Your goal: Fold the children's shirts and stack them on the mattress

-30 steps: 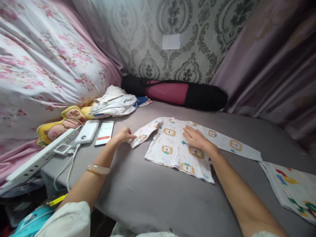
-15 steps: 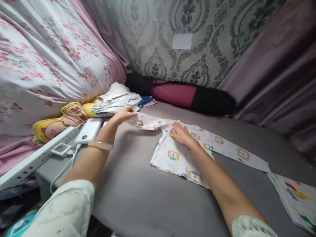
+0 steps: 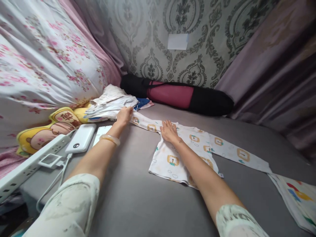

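Observation:
A small white long-sleeved shirt (image 3: 182, 158) with orange and green prints lies spread on the grey bed surface (image 3: 128, 194). My left hand (image 3: 124, 115) is closed on the cuff end of its left-hand sleeve, which is stretched out straight beside a clothes pile. Flat on the shirt near that sleeve's shoulder rests my right hand (image 3: 169, 131), fingers extended. The other sleeve reaches out to the right, its end touching or close to another white garment (image 3: 296, 194) with colourful prints. My right forearm hides part of the shirt's body.
Crumpled clothes (image 3: 111, 100) are heaped at the back left, near a yellow cartoon cushion (image 3: 44, 133). A white power bank (image 3: 82, 138), a phone (image 3: 100, 131) and a power strip (image 3: 32, 164) lie at left. A black and red long bag (image 3: 170, 93) lies along the wall.
The left-hand sleeve has been straightened and lies flatter. My right hand has slid left across the shirt towards that sleeve's shoulder. The view has shifted slightly, and more of the phone shows.

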{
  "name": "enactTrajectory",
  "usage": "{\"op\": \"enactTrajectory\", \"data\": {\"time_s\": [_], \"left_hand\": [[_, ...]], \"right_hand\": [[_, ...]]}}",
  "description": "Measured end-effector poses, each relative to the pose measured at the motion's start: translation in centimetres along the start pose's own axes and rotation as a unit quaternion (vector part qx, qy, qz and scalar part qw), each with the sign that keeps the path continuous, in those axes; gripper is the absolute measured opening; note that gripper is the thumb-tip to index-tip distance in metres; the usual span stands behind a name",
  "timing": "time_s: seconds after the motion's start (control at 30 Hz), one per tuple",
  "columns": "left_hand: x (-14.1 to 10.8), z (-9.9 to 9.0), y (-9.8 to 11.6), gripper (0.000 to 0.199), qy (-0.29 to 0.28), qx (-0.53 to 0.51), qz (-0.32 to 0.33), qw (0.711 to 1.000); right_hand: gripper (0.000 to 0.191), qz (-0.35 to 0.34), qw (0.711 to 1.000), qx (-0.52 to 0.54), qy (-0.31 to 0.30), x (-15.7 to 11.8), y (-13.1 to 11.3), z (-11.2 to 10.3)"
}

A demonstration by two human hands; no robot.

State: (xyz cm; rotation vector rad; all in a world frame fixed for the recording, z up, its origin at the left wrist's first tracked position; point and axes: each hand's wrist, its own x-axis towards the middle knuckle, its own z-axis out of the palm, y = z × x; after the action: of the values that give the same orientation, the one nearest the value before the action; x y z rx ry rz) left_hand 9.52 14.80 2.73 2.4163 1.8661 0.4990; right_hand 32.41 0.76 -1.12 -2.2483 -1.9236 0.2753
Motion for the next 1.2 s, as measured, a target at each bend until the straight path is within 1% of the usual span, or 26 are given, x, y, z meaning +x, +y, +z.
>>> {"op": "enactTrajectory", "data": {"time_s": [0.13, 0.27, 0.33, 0.4, 0.47, 0.5, 0.53, 0.57, 0.6, 0.63, 0.67, 0.73, 0.83, 0.97, 1.07, 1.2], "left_hand": [[-0.3, 0.6, 0.1, 0.039, 0.0, 0.05, 0.021, 0.999], [-0.5, 1.3, -0.4, 0.035, -0.028, 0.089, 0.019, 0.995], [-0.9, 1.2, -0.2, 0.033, -0.031, 0.097, 0.017, 0.995], [-1.7, 0.7, 0.5, 0.033, 0.002, 0.101, 0.013, 0.995], [-3.1, 0.0, 1.8, 0.032, 0.052, 0.086, 0.014, 0.995], [-4.1, -0.3, 2.6, 0.03, 0.065, 0.065, 0.019, 0.996], [-5.2, -0.5, 3.6, 0.03, 0.056, 0.033, 0.033, 0.997], [-6.4, -0.6, 4.5, 0.03, 0.014, -0.01, 0.058, 0.998], [-7.6, -0.5, 5.5, 0.031, -0.045, -0.058, 0.073, 0.995], [-8.8, -0.3, 6.4, 0.033, -0.103, -0.102, 0.084, 0.986], [-10.0, 0.0, 7.2, 0.034, -0.138, -0.136, 0.085, 0.977], [-12.0, 0.8, 8.6, 0.033, -0.176, -0.18, 0.071, 0.965], [-13.7, 1.8, 9.7, 0.03, -0.188, -0.198, 0.054, 0.961], [-14.4, 2.0, 10.5, 0.029, -0.196, -0.182, 0.072, 0.961], [-14.9, 1.8, 10.8, 0.024, -0.193, -0.178, 0.085, 0.961], [-15.6, 1.6, 11.0, 0.021, -0.207, -0.179, 0.079, 0.959]], "right_hand": [[0.056, 0.007, 1.0, -0.004, 0.009, 0.2, 0.2, 0.8], [0.056, 0.013, 1.0, -0.009, 0.023, 0.1, 0.2, 1.3], [0.056, 0.016, 1.0, -0.008, 0.018, 0.1, 0.2, 1.3], [0.057, 0.015, 1.0, -0.004, 0.008, 0.2, 0.2, 1.1], [0.056, 0.009, 1.0, -0.002, 0.004, 0.5, 0.3, 0.7], [0.055, 0.006, 1.0, 0.0, 0.005, 0.7, 0.4, 0.4], [0.054, 0.006, 1.0, 0.002, 0.006, 1.0, 0.5, 0.1], [0.052, 0.009, 1.0, 0.005, 0.007, 1.2, 0.7, -0.1], [0.05, 0.012, 1.0, 0.008, 0.009, 1.5, 0.8, -0.3], [0.048, 0.017, 1.0, 0.008, 0.009, 1.8, 0.9, -0.4], [0.046, 0.021, 1.0, 0.006, 0.009, 2.0, 0.9, -0.4], [0.044, 0.028, 0.999, -0.002, 0.017, 2.1, 0.9, -0.2], [0.045, 0.028, 0.998, -0.013, 0.051, 1.9, 0.8, 0.7], [0.047, 0.016, 0.995, -0.022, 0.091, 1.2, 0.4, 1.4], [0.052, 0.018, 0.996, -0.031, 0.086, 1.1, 0.1, 1.5], [0.056, 0.03, 0.997, -0.03, 0.063, 1.3, 0.0, 1.4]]}}
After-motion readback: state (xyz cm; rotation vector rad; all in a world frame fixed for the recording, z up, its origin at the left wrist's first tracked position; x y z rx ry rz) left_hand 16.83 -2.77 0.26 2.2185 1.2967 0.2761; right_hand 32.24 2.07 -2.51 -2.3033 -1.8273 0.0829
